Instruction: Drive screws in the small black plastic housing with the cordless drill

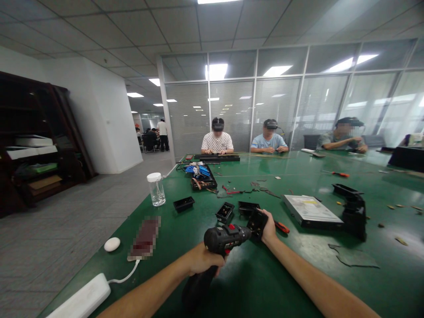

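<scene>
My left hand (206,260) is wrapped round the grip of a black cordless drill (225,238) with red details. The drill points right, its tip at the open side of a small black plastic housing (257,224). My right hand (270,227) grips that housing from the right and holds it tilted above the table. Whether the bit touches a screw inside is too small to tell. Similar black housings lie just beyond: one (225,213) behind the drill, one (247,207) partly behind the held piece, and one (183,204) farther left.
On the green table (159,282) stand a clear jar (156,190), a phone (145,238), a white power strip (81,298) and a silver disc drive (311,210). An orange-handled tool (282,227) lies by my right hand. Wires and electronics (200,174) lie farther back. Three people sit opposite.
</scene>
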Action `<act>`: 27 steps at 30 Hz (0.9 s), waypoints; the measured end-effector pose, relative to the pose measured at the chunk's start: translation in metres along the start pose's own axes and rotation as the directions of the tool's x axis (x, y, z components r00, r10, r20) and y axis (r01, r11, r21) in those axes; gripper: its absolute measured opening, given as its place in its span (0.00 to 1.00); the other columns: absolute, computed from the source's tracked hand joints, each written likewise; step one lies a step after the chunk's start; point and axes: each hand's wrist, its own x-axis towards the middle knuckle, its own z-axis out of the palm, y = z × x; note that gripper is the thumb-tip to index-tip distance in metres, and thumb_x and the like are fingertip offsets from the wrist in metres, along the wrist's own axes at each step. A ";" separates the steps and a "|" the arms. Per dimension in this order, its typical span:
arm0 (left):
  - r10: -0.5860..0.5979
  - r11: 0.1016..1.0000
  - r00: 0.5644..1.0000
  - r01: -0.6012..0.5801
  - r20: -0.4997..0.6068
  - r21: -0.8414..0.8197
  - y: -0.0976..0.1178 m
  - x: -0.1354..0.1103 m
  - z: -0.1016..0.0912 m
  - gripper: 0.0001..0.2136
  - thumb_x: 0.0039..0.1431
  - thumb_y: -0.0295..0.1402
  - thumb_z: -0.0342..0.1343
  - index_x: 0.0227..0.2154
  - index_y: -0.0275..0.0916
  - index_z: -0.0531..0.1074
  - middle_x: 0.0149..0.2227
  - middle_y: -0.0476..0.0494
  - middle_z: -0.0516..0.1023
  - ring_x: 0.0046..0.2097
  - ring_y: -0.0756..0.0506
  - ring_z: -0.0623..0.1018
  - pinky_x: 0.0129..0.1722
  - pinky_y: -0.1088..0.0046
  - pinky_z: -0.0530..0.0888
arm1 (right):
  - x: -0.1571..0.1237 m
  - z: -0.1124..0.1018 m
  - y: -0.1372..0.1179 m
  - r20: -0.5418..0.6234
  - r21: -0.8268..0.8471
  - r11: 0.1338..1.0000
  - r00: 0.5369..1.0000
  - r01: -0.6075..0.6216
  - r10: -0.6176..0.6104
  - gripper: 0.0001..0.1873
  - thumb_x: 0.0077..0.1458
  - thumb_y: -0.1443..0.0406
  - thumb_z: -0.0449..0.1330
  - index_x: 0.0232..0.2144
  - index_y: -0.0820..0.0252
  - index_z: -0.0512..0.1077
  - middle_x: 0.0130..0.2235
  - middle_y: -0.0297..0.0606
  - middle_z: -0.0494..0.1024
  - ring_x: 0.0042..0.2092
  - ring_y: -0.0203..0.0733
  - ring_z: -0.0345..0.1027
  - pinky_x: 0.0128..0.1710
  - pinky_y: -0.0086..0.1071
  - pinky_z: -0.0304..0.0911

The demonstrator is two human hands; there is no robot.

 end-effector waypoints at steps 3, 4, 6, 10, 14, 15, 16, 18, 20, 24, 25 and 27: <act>-0.005 1.000 1.000 0.005 -0.003 -0.007 0.002 0.001 0.000 0.07 0.38 0.25 0.49 0.25 0.34 0.68 0.20 0.51 0.66 0.21 0.52 0.66 0.21 0.76 0.63 | 0.001 -0.001 0.001 -0.007 -0.020 1.000 1.000 0.012 -0.012 0.12 0.41 0.56 0.54 0.26 0.57 0.71 0.23 0.30 0.74 0.25 0.40 0.67 0.24 0.33 0.60; -0.010 1.000 1.000 0.010 -0.002 -0.009 0.002 0.001 0.000 0.07 0.37 0.25 0.49 0.24 0.34 0.68 0.19 0.52 0.65 0.20 0.52 0.66 0.21 0.76 0.62 | 0.002 -0.002 0.001 -0.007 -0.023 1.000 1.000 0.012 -0.013 0.12 0.41 0.56 0.54 0.26 0.57 0.71 0.23 0.30 0.74 0.25 0.40 0.67 0.25 0.33 0.60; -0.020 1.000 1.000 0.020 0.000 -0.012 0.004 0.002 0.000 0.07 0.36 0.24 0.49 0.24 0.34 0.67 0.19 0.52 0.65 0.20 0.52 0.65 0.21 0.76 0.62 | 0.003 -0.003 0.002 -0.012 -0.023 1.000 1.000 0.016 -0.016 0.12 0.41 0.56 0.54 0.26 0.57 0.71 0.23 0.30 0.74 0.25 0.40 0.67 0.25 0.33 0.60; -0.022 1.000 1.000 0.022 0.007 -0.018 0.007 0.001 0.001 0.07 0.37 0.24 0.49 0.23 0.34 0.67 0.17 0.53 0.64 0.19 0.52 0.65 0.20 0.76 0.63 | 0.005 -0.004 0.003 -0.022 -0.003 1.000 0.999 0.030 -0.030 0.12 0.41 0.57 0.55 0.25 0.58 0.71 0.23 0.30 0.74 0.25 0.39 0.66 0.25 0.32 0.60; -0.009 0.999 1.000 0.009 0.005 -0.031 0.009 0.000 0.003 0.05 0.36 0.24 0.50 0.22 0.34 0.67 0.18 0.52 0.65 0.19 0.53 0.65 0.20 0.76 0.63 | 0.008 -0.005 0.004 -0.017 0.008 0.999 0.999 0.043 -0.043 0.12 0.41 0.58 0.55 0.25 0.58 0.72 0.24 0.30 0.74 0.26 0.38 0.67 0.27 0.31 0.61; -0.010 0.999 1.000 0.010 -0.001 -0.034 0.010 0.000 0.003 0.06 0.36 0.24 0.50 0.22 0.34 0.67 0.18 0.52 0.65 0.19 0.53 0.65 0.20 0.76 0.63 | 0.008 -0.005 0.004 -0.013 0.003 0.999 0.999 0.043 -0.043 0.12 0.40 0.58 0.55 0.25 0.58 0.72 0.24 0.30 0.74 0.27 0.38 0.67 0.27 0.31 0.61; -0.014 0.999 1.000 0.014 -0.008 -0.035 0.010 -0.001 0.003 0.06 0.36 0.24 0.51 0.22 0.34 0.67 0.17 0.52 0.65 0.19 0.53 0.65 0.20 0.76 0.63 | 0.008 -0.005 0.004 -0.007 -0.003 0.999 0.999 0.041 -0.041 0.12 0.40 0.58 0.55 0.25 0.58 0.72 0.24 0.30 0.74 0.27 0.39 0.67 0.27 0.31 0.61; -0.031 0.999 0.999 0.030 -0.016 -0.033 0.011 -0.001 0.003 0.06 0.36 0.25 0.51 0.22 0.34 0.67 0.17 0.53 0.64 0.19 0.52 0.65 0.20 0.76 0.63 | 0.008 -0.005 0.004 0.003 -0.014 0.999 0.999 0.038 -0.038 0.12 0.40 0.57 0.55 0.26 0.58 0.72 0.24 0.30 0.74 0.27 0.39 0.67 0.27 0.32 0.61; -0.043 0.999 0.999 0.042 -0.016 -0.031 0.011 -0.001 0.003 0.06 0.37 0.25 0.50 0.23 0.34 0.67 0.16 0.53 0.64 0.19 0.52 0.65 0.20 0.76 0.63 | 0.007 -0.005 0.003 0.006 -0.018 0.999 0.999 0.032 -0.032 0.12 0.41 0.57 0.55 0.26 0.57 0.72 0.24 0.30 0.74 0.26 0.39 0.67 0.27 0.32 0.61; -0.046 0.999 0.999 0.046 -0.016 -0.006 0.011 -0.002 0.003 0.06 0.37 0.25 0.49 0.22 0.34 0.68 0.16 0.52 0.64 0.20 0.52 0.66 0.21 0.75 0.63 | 0.005 -0.004 0.003 0.002 -0.030 0.999 0.999 0.036 -0.036 0.12 0.41 0.57 0.54 0.26 0.57 0.71 0.24 0.30 0.74 0.26 0.40 0.67 0.26 0.32 0.61; -0.043 0.999 0.999 0.043 -0.017 -0.003 0.011 -0.002 0.003 0.05 0.37 0.25 0.49 0.22 0.34 0.68 0.17 0.52 0.65 0.20 0.52 0.65 0.22 0.75 0.63 | 0.005 -0.004 0.003 0.001 -0.032 0.999 0.999 0.042 -0.042 0.12 0.41 0.57 0.54 0.26 0.57 0.71 0.24 0.30 0.74 0.26 0.40 0.67 0.26 0.32 0.61; -0.030 0.999 0.999 0.030 -0.014 -0.014 0.011 -0.002 0.003 0.06 0.37 0.24 0.50 0.23 0.34 0.68 0.18 0.52 0.65 0.20 0.52 0.65 0.22 0.75 0.63 | 0.005 -0.003 0.003 -0.004 -0.031 0.998 0.999 0.053 -0.054 0.12 0.41 0.57 0.54 0.25 0.57 0.71 0.24 0.30 0.74 0.26 0.39 0.67 0.26 0.32 0.61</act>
